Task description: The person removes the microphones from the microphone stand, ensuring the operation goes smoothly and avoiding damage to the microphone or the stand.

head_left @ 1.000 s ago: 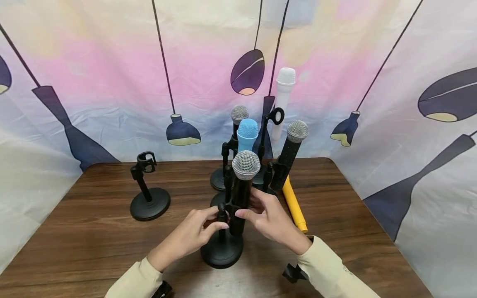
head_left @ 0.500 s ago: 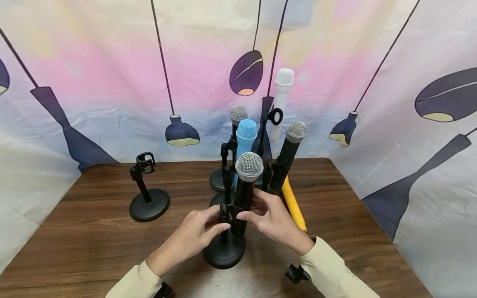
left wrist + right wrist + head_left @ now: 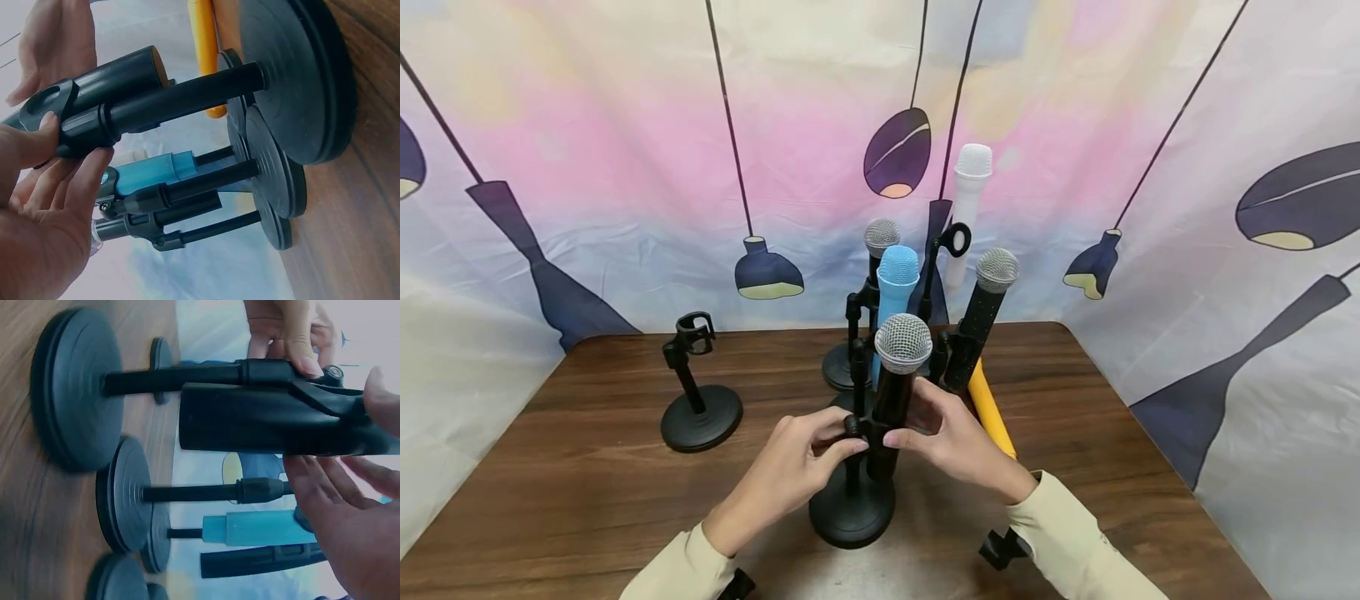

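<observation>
A black microphone [image 3: 892, 400] with a silver mesh head sits in the clip of the front black stand [image 3: 852, 518], leaning slightly right. My left hand [image 3: 786, 468] pinches the upper post of this stand, just below the clip. On the microphone's other side, my right hand [image 3: 951, 437] holds its body, thumb in front and fingers behind. The right wrist view shows that thumb and those fingers on opposite sides of the microphone's body [image 3: 237, 419]. In the left wrist view the stand's round base [image 3: 294, 81] appears close to the wooden table.
Behind stand a blue microphone [image 3: 897, 283], a silver-headed one [image 3: 881, 239], another [image 3: 981, 312] at right, and a white one [image 3: 967, 196]. A yellow microphone-like tube [image 3: 991, 408] lies to the right. One stand with a vacant clip [image 3: 700, 417] stands at left.
The front stand and its microphone have shifted slightly to the right, and the microphone leans a little more that way. Both hands have kept their hold.
</observation>
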Motion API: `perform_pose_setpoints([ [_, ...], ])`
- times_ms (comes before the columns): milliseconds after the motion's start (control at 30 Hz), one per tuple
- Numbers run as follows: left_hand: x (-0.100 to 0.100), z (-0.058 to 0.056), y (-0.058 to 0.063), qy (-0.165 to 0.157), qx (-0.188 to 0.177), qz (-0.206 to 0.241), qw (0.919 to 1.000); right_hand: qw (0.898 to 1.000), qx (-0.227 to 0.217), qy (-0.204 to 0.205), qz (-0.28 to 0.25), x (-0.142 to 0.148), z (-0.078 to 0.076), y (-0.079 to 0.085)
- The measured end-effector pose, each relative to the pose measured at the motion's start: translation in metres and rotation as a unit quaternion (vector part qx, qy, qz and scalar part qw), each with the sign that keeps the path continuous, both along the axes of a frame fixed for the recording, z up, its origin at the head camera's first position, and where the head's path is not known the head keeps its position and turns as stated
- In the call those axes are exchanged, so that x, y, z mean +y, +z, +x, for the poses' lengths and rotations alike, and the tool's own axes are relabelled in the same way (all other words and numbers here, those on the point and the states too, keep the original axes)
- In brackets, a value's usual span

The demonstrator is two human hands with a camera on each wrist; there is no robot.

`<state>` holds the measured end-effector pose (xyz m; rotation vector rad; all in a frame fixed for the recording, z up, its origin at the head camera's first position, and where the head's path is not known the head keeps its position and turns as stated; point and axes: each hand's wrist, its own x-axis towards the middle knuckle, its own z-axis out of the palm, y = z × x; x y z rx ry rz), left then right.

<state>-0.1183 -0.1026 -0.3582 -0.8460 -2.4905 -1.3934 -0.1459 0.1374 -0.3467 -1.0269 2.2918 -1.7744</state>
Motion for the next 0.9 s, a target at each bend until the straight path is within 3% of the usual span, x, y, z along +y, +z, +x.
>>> perform_pose_setpoints([
  [133, 0.0009, -0.0011, 0.0035, -0.009, 0.006, -0.025, 0.9996, 0.999, 0.030, 0.010, -0.011, 0.0022, -0.0031, -0.0008],
  [467, -0.0005, 0.0000, 0.0047, 0.005, 0.019, -0.037, 0.9991, 0.993, 0.105, -0.053, 0.025, -0.0048, 0.0011, 0.0049],
  [767, -0.0014, -0.0016, 0.0046, -0.003, 0.006, -0.033, 0.9994, 0.987, 0.135, -0.082, 0.034, -0.0077, 0.0046, 0.0054],
  [900, -0.0017, -0.0017, 0.0051, -0.004, 0.004, -0.033, 0.9994, 0.989, 0.122, -0.078, 0.038, -0.0069, 0.0041, 0.0055],
])
